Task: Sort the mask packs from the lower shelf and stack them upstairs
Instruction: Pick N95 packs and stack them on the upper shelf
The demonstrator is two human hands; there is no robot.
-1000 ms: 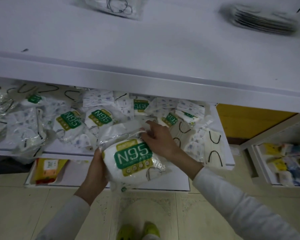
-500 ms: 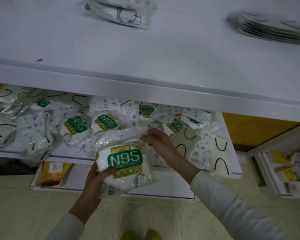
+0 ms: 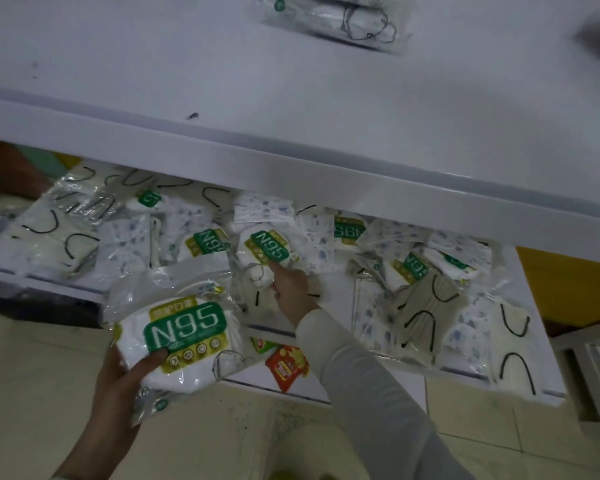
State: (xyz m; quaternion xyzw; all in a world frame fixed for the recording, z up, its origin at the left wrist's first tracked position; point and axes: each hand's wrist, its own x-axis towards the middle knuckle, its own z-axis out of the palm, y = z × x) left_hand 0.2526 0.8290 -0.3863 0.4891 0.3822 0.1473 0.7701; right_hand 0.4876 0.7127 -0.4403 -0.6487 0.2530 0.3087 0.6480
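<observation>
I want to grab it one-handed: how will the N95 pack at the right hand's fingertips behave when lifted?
Probably floppy: the N95 pack is a crinkled clear bag round soft white masks. Likely slippery, as its film shines like the held pack in the left hand. It may drag neighbours along, since it overlaps patterned packs beside the right hand.

This looks like a shop or its stockroom, most likely one selling pharmacy goods. White display shelving runs in tiers: a broad upper shelf (image 3: 222, 81) at the far side, and a lower shelf (image 3: 338, 292) heaped with dozens of sealed mask packs (image 3: 409, 306), several printed N95. Red-and-yellow packets (image 3: 286, 363) lie on a bottom shelf (image 3: 257, 386) near the tiled floor (image 3: 32, 358). A yellow panel (image 3: 561, 282) stands to the right.
</observation>
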